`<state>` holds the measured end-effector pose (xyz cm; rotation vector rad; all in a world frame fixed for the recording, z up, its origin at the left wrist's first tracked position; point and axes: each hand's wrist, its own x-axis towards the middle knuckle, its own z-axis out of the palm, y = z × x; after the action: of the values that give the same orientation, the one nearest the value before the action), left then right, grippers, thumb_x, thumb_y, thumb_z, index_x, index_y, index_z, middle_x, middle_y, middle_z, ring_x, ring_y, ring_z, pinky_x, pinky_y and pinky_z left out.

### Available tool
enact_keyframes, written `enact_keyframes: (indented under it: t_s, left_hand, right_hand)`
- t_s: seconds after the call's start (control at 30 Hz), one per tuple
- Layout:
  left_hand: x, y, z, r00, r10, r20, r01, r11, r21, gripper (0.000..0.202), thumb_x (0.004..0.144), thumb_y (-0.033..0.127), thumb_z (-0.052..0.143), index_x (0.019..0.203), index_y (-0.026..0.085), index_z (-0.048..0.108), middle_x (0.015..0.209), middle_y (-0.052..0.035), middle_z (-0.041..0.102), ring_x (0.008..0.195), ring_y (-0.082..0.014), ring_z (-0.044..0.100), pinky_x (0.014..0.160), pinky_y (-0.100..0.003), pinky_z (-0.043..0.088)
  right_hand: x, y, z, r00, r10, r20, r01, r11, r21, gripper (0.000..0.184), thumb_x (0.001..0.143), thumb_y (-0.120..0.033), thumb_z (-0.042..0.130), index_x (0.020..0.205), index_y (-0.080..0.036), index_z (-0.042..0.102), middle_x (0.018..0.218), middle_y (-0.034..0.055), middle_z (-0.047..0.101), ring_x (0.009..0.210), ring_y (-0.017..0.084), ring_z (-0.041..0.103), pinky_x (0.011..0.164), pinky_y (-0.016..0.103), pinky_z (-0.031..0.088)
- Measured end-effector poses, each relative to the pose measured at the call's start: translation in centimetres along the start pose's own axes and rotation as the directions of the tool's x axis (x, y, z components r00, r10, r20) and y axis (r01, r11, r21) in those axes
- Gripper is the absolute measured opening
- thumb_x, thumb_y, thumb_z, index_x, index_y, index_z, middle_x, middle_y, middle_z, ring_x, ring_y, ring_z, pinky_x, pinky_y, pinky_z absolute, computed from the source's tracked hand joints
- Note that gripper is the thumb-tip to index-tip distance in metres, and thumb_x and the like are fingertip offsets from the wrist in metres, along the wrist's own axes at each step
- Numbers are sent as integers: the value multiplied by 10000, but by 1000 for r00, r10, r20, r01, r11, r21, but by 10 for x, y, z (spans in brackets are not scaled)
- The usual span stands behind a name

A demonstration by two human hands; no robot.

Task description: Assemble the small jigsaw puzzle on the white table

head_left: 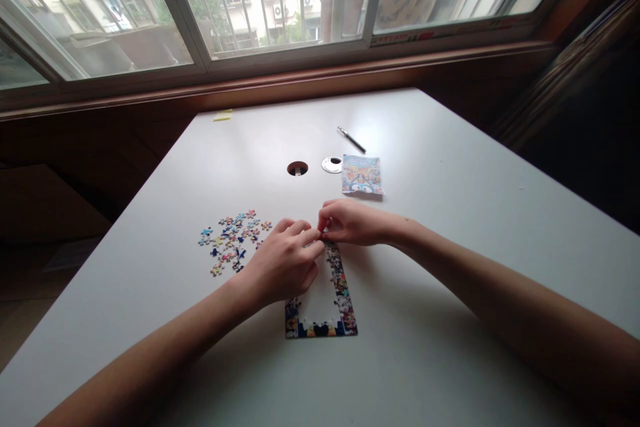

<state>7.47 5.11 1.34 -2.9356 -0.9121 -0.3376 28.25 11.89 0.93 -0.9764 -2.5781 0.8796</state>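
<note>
A partly built jigsaw frame [342, 293] lies on the white table [450, 213], its border of colourful pieces joined around a bare middle. My left hand [283, 260] rests over the frame's upper left, fingers curled and pinched at its top edge. My right hand [350, 221] meets it there, fingers closed in a pinch. What they pinch is too small to make out. Several loose puzzle pieces [233, 240] are scattered just left of my left hand.
A puzzle picture card or packet [362, 175] lies beyond my hands, with a pen [351, 139] farther back. A round cable hole [297, 168] and its white cap [332, 165] sit mid-table. A yellow sticky note [223, 115] lies at the far edge below the window.
</note>
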Motion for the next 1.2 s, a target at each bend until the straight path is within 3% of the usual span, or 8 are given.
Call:
enact_keyframes:
  t_s: [0.2,0.4,0.57,0.73,1.0,1.2]
  left_hand:
    - [-1,-4,-4,1000,-10,4,10,998,-66,203,799,121,534,973,167,627,1059,-91,674,1056,-267,563,908,-427,411]
    - [0,-22,-6,990,-87,-108,66,980,-188,245,838,60,513,943,212,674,1004,-7,715,976,-200,593,876,-371,416]
    - [-2,-21,-1,1000,-4,-27,0,990,-138,255,839,71,515,975,218,674,1058,-10,709,1013,-207,587,899,-371,400]
    - [-3,-15,-2,999,7,39,-5,999,-35,227,841,89,505,989,185,648,1067,-51,697,1004,-228,587,894,-385,385]
    - [-5,-26,0,998,-61,-10,56,966,-254,278,822,65,511,971,228,681,1002,8,728,974,-164,626,925,-334,367]
    - [-6,-25,-1,1000,6,6,-5,981,-192,346,822,69,504,1027,273,695,1095,17,707,1010,-175,616,965,-373,337]
  right_hand:
    - [0,-1,1,1000,-2,-11,2,1000,-6,80,801,-236,653,813,-173,701,835,57,645,743,152,573,664,272,436]
    - [0,-1,0,1000,-6,10,7,1000,-29,85,783,-222,655,839,-181,703,822,48,621,746,153,560,662,276,441]
    - [0,-2,3,1000,-9,-7,8,999,-45,81,781,-216,649,844,-183,686,829,52,602,759,162,548,665,282,437]
    - [-3,-6,4,1000,-17,-8,17,997,-72,72,808,-224,616,849,-179,654,851,64,588,816,180,541,727,295,438]
    - [-4,-7,6,1000,6,-8,-7,994,-109,63,798,-227,623,846,-186,611,885,69,581,862,199,527,750,299,422]
    - [-3,-8,9,998,59,-22,-61,994,-87,76,785,-224,634,849,-188,616,901,75,588,889,208,530,761,301,421]
